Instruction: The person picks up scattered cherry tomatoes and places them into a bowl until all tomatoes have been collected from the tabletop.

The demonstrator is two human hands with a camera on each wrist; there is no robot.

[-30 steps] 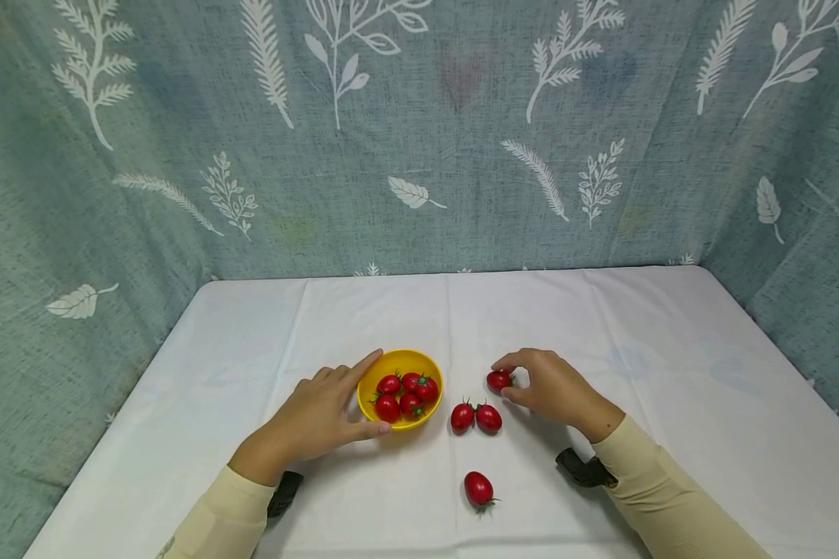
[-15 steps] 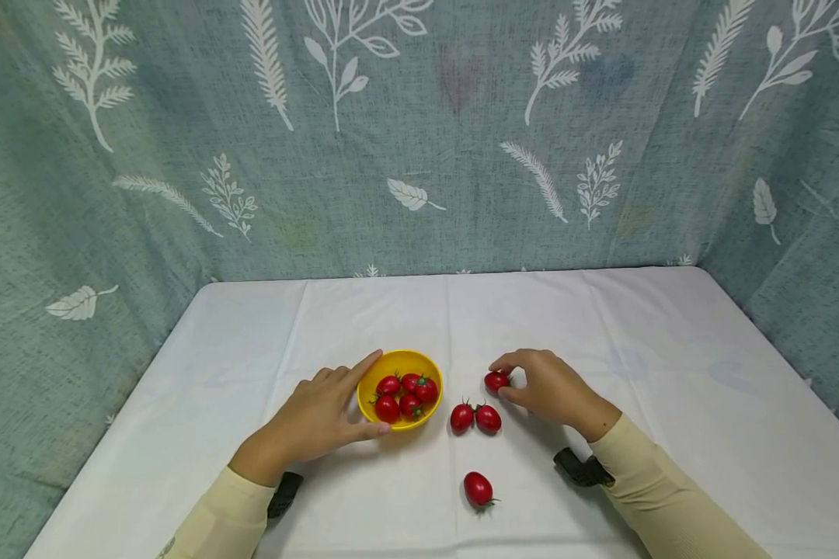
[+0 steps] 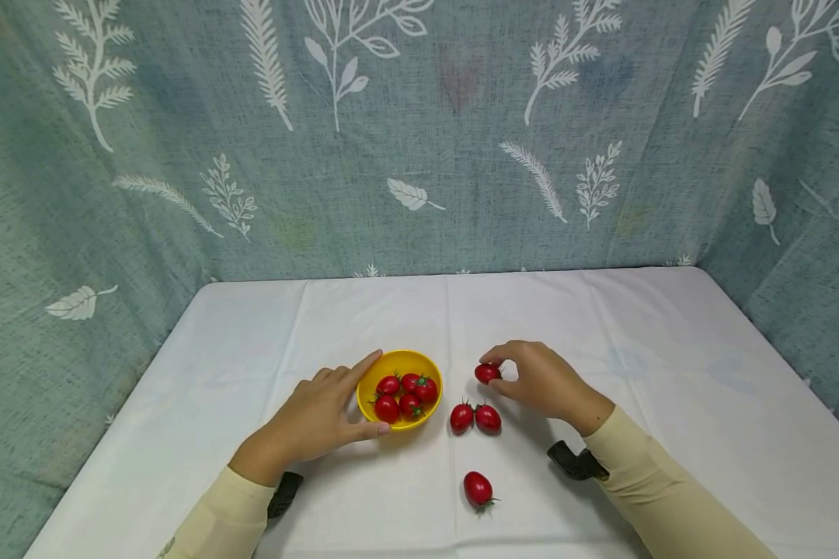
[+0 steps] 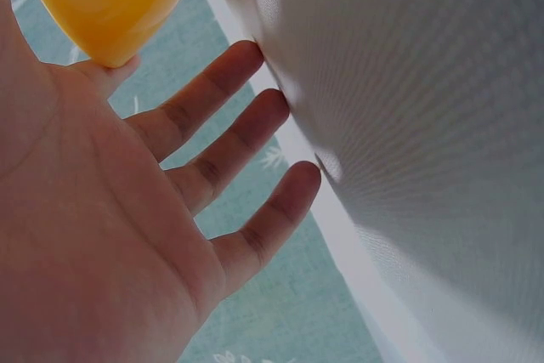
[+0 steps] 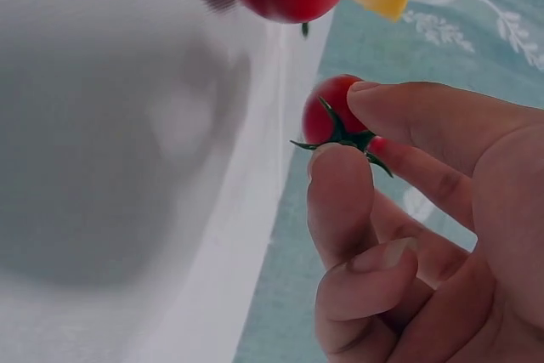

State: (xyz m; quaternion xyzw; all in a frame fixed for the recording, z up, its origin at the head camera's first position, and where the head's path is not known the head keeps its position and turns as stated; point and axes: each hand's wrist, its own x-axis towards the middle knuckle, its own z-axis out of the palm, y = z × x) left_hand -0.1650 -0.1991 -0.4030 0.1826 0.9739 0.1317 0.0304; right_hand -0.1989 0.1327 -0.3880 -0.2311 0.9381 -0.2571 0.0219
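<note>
A yellow bowl [image 3: 400,421] with several red cherry tomatoes [image 3: 387,408] in it stands on the white cloth. My left hand [image 3: 322,411] touches its left side, with the index finger along the far rim and the thumb at the near rim. In the left wrist view the other fingers [image 4: 221,150] are spread and straight beside the cloth. Right of the bowl, my right hand [image 3: 545,379] pinches a cherry tomato [image 3: 487,373] between thumb and fingertips. The right wrist view shows this tomato's [image 5: 327,108] green calyx facing the camera.
Two cherry tomatoes lie side by side, a left one [image 3: 462,418] and a right one [image 3: 489,419], between bowl and right hand. Another cherry tomato [image 3: 478,489] lies nearer the front. A patterned green-grey curtain [image 3: 419,155] surrounds the table [image 3: 335,310] at the back and sides.
The right hand has moved a little left and away from me, carrying its cherry tomato toward the bowl. The left hand and the bowl have stayed in place.
</note>
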